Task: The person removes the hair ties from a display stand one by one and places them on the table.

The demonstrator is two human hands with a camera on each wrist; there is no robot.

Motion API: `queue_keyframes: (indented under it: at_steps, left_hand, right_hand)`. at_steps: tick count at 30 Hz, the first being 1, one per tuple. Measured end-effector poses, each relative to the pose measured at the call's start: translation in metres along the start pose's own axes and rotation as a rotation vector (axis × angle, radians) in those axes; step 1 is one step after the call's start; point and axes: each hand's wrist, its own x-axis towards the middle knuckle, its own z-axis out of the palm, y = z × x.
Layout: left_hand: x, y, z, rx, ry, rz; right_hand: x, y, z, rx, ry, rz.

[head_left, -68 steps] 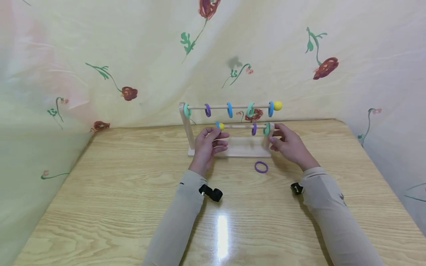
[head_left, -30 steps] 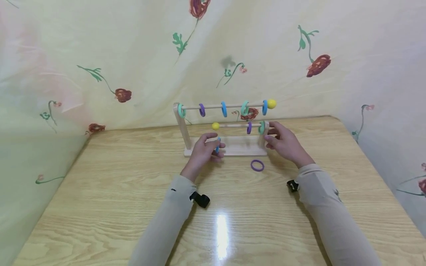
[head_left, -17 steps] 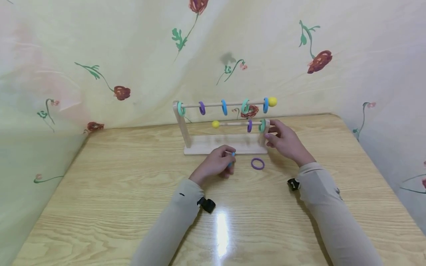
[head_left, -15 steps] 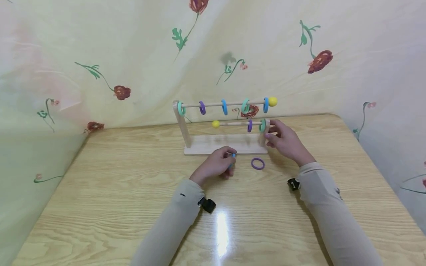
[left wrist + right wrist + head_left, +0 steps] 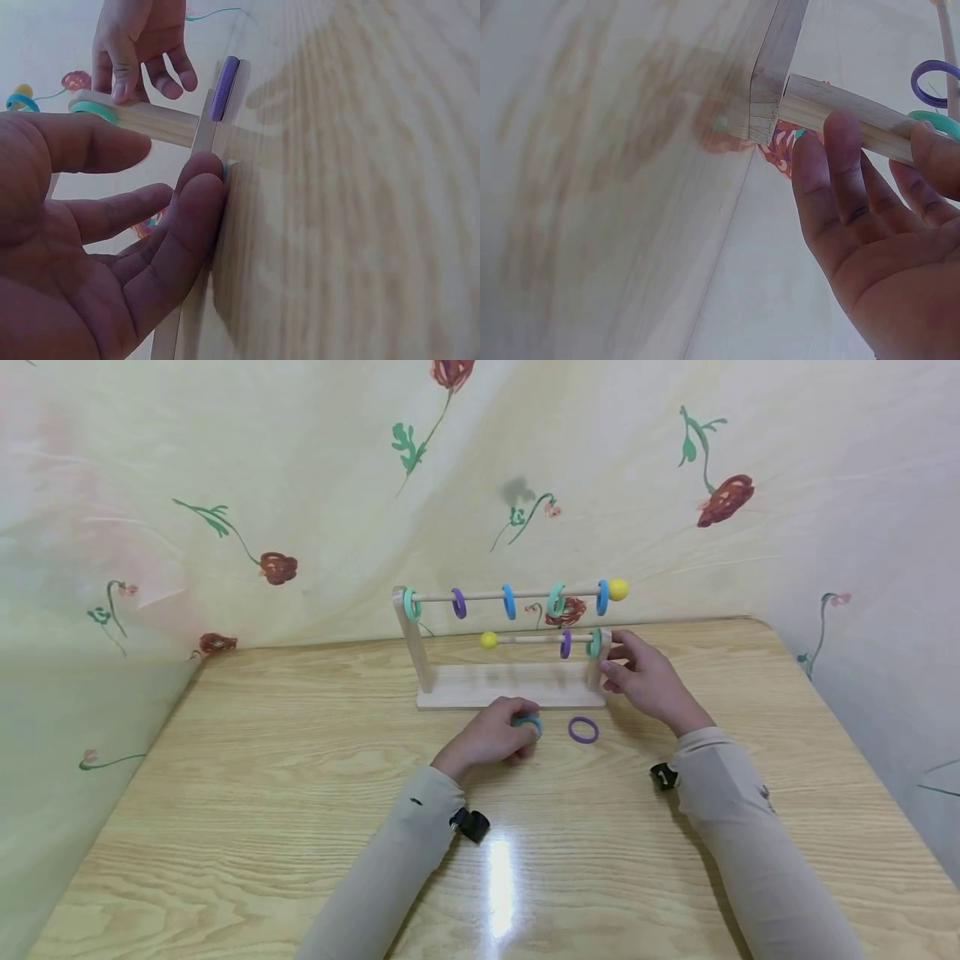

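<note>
My left hand (image 5: 497, 731) is low at the table in front of the wooden rack, its fingertips at a blue ring (image 5: 534, 722). The ring looks flat on the tabletop, partly covered by the fingers; in the left wrist view only a sliver shows past them. Thumb and fingers stand apart there. To its right lies a purple ring (image 5: 583, 730). My right hand (image 5: 647, 681) holds the rack's short right post (image 5: 855, 116) near its top, thumb on the near side. On the lower rod (image 5: 528, 639) hang a purple ring (image 5: 566, 644) and a mint ring (image 5: 594, 644).
The rack's base (image 5: 510, 685) stands toward the table's back edge. Its upper rod (image 5: 483, 597) carries several mint, purple and blue rings and ends in a yellow ball (image 5: 618, 590). Another yellow ball (image 5: 489, 640) caps the lower rod. Behind hangs a flowered cloth (image 5: 337, 460).
My left hand has drawn the blue ring off the lower rod's left end and brought it down to the table; the ring tipped from upright to flat. The right hand stays at the post.
</note>
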Motion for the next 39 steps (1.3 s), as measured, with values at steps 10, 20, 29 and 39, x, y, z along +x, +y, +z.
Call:
queue_keyframes:
  at_steps: [10, 20, 29, 39]
  left_hand:
    - [0.002, -0.002, 0.001, -0.002, -0.009, -0.008]
    - [0.002, -0.002, 0.002, -0.097, -0.038, 0.008]
    - [0.014, 0.005, -0.002, -0.267, 0.065, 0.077]
    - [0.040, 0.021, 0.000, -0.446, 0.283, 0.063]
  right_hand:
    - [0.000, 0.000, 0.000, 0.005, -0.005, 0.006]
    - [-0.001, 0.001, -0.002, 0.007, -0.005, 0.010]
    - [0.001, 0.002, -0.002, 0.022, -0.004, 0.008]
    - [0.005, 0.003, -0.004, 0.041, -0.014, 0.010]
